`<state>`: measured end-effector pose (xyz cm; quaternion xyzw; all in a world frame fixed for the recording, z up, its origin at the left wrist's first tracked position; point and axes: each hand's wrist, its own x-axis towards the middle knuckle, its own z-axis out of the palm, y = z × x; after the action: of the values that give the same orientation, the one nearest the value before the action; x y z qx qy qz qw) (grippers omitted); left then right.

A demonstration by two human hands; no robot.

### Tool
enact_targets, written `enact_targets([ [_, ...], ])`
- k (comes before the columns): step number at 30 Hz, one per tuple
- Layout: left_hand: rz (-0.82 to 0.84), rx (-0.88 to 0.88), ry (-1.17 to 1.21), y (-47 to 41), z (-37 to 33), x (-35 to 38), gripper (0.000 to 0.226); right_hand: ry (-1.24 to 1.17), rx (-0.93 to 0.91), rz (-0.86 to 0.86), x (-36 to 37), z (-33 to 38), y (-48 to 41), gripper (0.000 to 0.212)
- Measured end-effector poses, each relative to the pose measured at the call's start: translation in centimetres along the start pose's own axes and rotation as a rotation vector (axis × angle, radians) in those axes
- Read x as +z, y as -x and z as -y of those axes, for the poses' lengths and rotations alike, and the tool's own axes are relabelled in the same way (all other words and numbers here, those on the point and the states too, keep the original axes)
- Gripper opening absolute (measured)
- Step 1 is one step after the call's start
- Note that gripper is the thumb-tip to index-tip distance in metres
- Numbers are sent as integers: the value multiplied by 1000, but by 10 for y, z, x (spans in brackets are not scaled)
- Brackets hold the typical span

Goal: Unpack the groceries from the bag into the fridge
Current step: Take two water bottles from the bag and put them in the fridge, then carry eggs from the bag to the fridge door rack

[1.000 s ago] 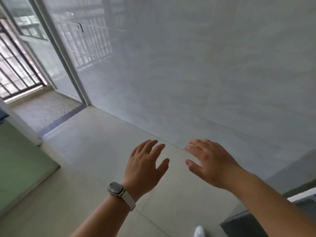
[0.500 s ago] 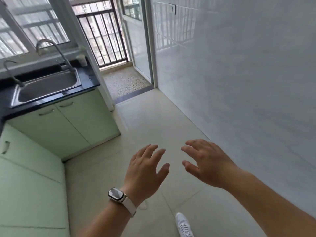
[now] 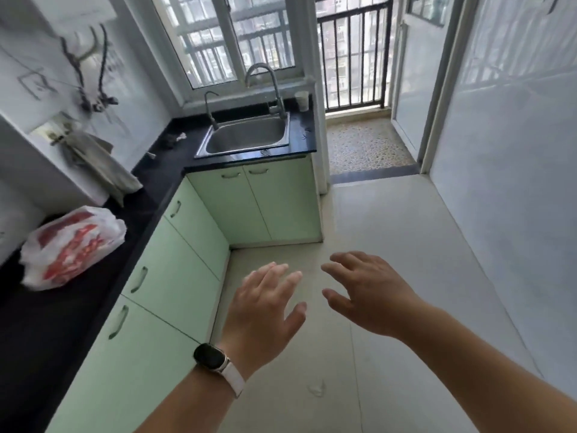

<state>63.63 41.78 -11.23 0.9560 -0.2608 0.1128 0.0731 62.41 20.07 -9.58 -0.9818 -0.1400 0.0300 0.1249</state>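
You're in a small home kitchen. Stainless steel sink [image 3: 243, 139] with two curved metal taps [image 3: 278, 95] is set in an L-shaped glossy black surface [image 3: 156, 179]; pale green cabinet doors [image 3: 178, 276] sit beneath. Barred window [image 3: 218, 42] behind the sink, white tiled wall [image 3: 499, 182], pale floor tiles [image 3: 390, 245], railed balcony doorway [image 3: 352, 57] alongside.

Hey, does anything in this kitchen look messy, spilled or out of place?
Nothing looks spilled or broken. The grocery bag lies slumped on the black counter. A crumpled cloth droops toward that counter, and small scraps sit left of the sink.
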Motion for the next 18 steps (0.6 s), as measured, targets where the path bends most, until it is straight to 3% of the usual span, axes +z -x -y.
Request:
enact_targets([
  [9, -38, -281, -82, 41, 99, -7, 46, 36, -320, 51, 14, 81, -104, 64],
  [18, -129, -381, -59, 49, 240, -7, 45, 85, -378, 86, 35, 164, -205, 56],
])
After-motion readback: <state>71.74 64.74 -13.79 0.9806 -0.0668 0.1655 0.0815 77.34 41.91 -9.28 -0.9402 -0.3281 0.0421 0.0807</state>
